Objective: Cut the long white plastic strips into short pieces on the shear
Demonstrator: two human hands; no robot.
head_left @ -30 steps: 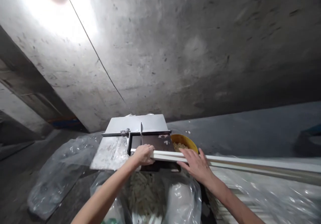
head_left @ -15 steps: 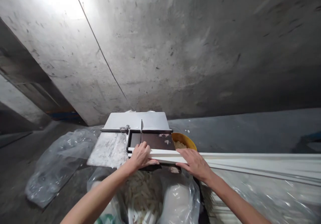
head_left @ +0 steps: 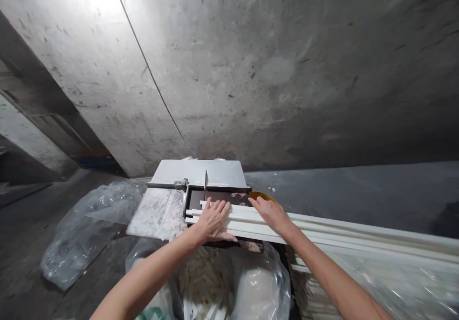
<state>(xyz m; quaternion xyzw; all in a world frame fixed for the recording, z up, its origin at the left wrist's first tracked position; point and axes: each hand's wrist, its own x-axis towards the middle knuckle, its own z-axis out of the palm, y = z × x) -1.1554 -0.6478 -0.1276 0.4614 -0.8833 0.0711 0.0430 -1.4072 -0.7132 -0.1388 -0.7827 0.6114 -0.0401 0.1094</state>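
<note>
Several long white strips (head_left: 251, 224) lie side by side on the dark sliding bed (head_left: 218, 196) of a table saw, their left ends uneven. My left hand (head_left: 214, 222) spans the strips near those ends, fingers over the top and thumb at the near edge. Farther right, my right hand (head_left: 270, 213) grips the strips, its fingertips at the far side. Beyond the left hand, a thin saw blade (head_left: 205, 178) stands up from the slot. A metal clamp or stop (head_left: 181, 182) sits left of the blade.
Below the saw are a bag of white offcuts (head_left: 204, 282) and a plastic-wrapped bundle (head_left: 256, 293). A yellow tub (head_left: 263, 196) stands behind my right hand. Stacked strips under plastic (head_left: 394, 282) lie at right; clear plastic sheeting (head_left: 82, 229) lies left. A concrete wall (head_left: 268, 71) rises behind.
The strips have fanned apart, with one shifted toward the blade. My left hand has spread wider over them. My right hand has moved slightly farther from me, its thumb now out of sight.
</note>
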